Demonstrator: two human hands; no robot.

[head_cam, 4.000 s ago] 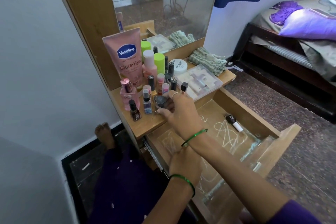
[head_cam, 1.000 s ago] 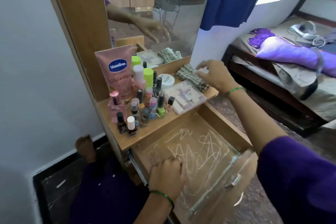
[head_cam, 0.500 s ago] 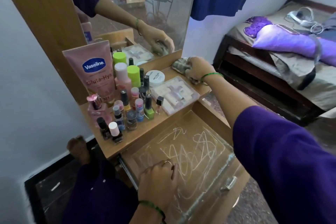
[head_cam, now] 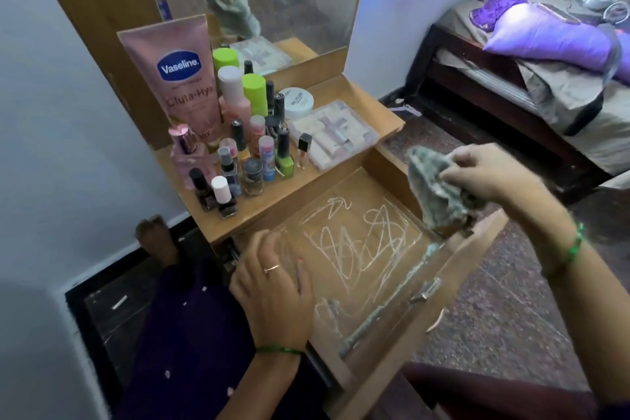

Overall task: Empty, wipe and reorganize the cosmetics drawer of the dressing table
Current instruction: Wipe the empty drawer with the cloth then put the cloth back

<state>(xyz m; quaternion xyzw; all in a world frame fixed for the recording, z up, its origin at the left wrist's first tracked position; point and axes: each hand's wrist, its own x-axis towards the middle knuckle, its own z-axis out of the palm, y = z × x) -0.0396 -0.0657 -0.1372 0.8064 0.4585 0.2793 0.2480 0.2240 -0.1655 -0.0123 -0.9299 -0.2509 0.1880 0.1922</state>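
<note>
The cosmetics drawer (head_cam: pixel 358 249) is pulled out wide from the dressing table (head_cam: pixel 341 92), and its bottom is bare except for pale scribble marks. Its front panel (head_cam: pixel 426 314) stands toward the person, and its right wall is near the bed (head_cam: pixel 511 89). The cosmetics stand crowded on the table top: a Vaseline tube (head_cam: pixel 174 78), nail polish bottles (head_cam: pixel 238 167) and a clear plastic box (head_cam: pixel 335 136). The left hand (head_cam: pixel 272 290) rests flat, fingers spread, on the drawer's left rim. The right hand (head_cam: pixel 491 174) pinches a gray cloth (head_cam: pixel 436 191) above the drawer's right front corner.
</note>
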